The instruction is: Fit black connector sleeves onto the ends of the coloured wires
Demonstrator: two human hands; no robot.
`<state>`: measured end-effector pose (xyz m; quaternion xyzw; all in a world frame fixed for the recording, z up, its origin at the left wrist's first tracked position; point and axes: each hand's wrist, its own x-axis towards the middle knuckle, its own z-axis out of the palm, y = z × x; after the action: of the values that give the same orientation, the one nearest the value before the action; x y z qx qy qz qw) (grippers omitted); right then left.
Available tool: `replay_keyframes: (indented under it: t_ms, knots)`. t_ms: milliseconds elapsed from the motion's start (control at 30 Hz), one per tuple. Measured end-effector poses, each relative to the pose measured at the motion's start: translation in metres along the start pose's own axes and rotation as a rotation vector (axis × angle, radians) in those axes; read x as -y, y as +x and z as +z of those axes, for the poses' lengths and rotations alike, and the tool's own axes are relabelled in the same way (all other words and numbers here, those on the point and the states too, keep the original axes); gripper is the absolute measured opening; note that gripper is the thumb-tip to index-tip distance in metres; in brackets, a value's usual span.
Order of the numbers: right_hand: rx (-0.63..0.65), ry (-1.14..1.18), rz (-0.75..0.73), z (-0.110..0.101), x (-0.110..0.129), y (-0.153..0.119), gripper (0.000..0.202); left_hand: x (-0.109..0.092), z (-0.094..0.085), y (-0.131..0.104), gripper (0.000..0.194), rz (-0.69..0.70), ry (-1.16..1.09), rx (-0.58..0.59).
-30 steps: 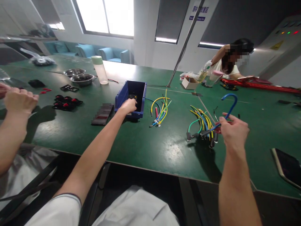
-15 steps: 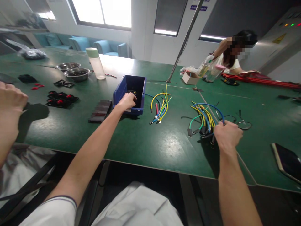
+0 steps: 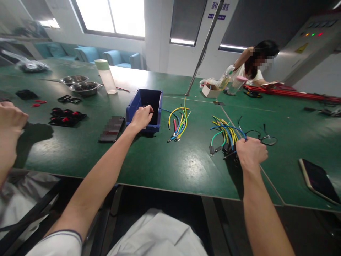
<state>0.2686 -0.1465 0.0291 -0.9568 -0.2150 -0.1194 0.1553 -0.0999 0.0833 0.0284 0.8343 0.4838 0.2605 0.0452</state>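
Observation:
My left hand [image 3: 142, 116] reaches over the near edge of a blue plastic bin [image 3: 154, 126], its fingers curled down inside. What those fingers hold, if anything, is hidden. On the right, my right hand [image 3: 250, 151] is closed around the end of a blue wire [image 3: 242, 131], which arcs back over a bundle of yellow, green and blue wires [image 3: 226, 132]. Black pieces sit at the near ends of that bundle, close to my fingers. Between my hands lies a smaller group of wires [image 3: 182, 122] with metal lugs, beside the bin.
Left of the bin lie a dark flat case [image 3: 112, 130] and black-and-red parts [image 3: 66, 116]. Behind stand metal bowls [image 3: 84, 89] and a bottle [image 3: 107, 78]. Glasses [image 3: 269, 140] and a phone [image 3: 318, 180] lie right. A neighbour's hand [image 3: 12, 121] is far left; another person [image 3: 257, 64] sits opposite.
The view has shifted slightly. The blue wire in my right hand arcs lower over the bundle than before. My left hand stays at the bin, with only a small shift of its fingers.

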Motion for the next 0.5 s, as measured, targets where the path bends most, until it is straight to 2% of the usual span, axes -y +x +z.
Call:
replay_keyframes:
  t_ms: [100, 333, 500]
  knots:
    - [-0.031, 0.010, -0.005, -0.0005, -0.0002, -0.0012, 0.040, 0.0017, 0.0015, 0.0005, 0.020, -0.005, -0.056, -0.033]
    - [0.029, 0.014, -0.048, -0.0012, -0.0009, -0.0032, 0.038, -0.0008, -0.0028, -0.0007, 0.014, 0.000, -0.102, -0.068]
    - [0.005, 0.017, -0.052, -0.0025, 0.0007, -0.0055, 0.036, -0.0062, -0.0080, -0.0032, 0.010, 0.021, -0.106, -0.095]
